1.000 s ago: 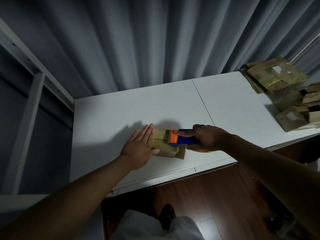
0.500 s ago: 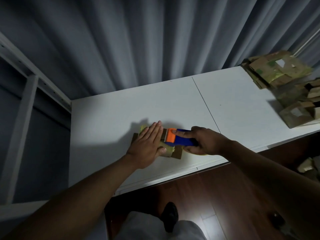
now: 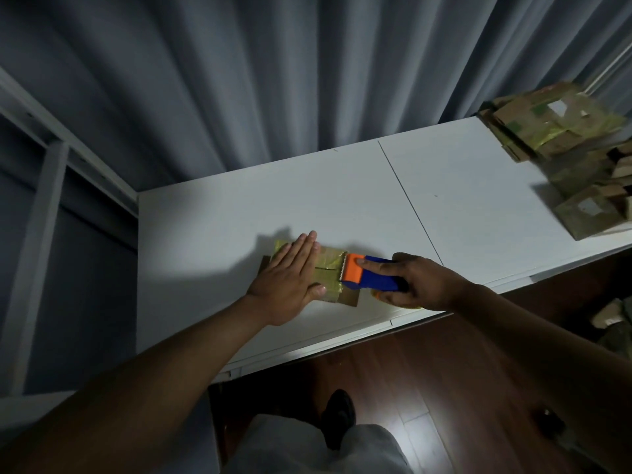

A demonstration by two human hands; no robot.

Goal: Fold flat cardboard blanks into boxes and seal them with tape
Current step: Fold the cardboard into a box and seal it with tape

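A small brown cardboard box (image 3: 330, 273), covered with yellowish tape, lies on the white table (image 3: 212, 234) near its front edge. My left hand (image 3: 290, 278) presses flat on the box's left part with straight fingers. My right hand (image 3: 422, 283) grips a blue and orange tape dispenser (image 3: 367, 277), index finger stretched along its top. The dispenser's orange toothed end sits at the box's right edge. The box's left half is hidden under my left hand.
A pile of taped cardboard boxes (image 3: 561, 131) fills the table's far right corner, with more boxes (image 3: 591, 213) in front of it. Grey curtains hang behind the table. A white metal frame (image 3: 44, 186) stands at the left. Wooden floor lies below the front edge.
The dispenser has slid right along the box top to its right edge, leaving more tape visible. My left hand stays pressed on the box.
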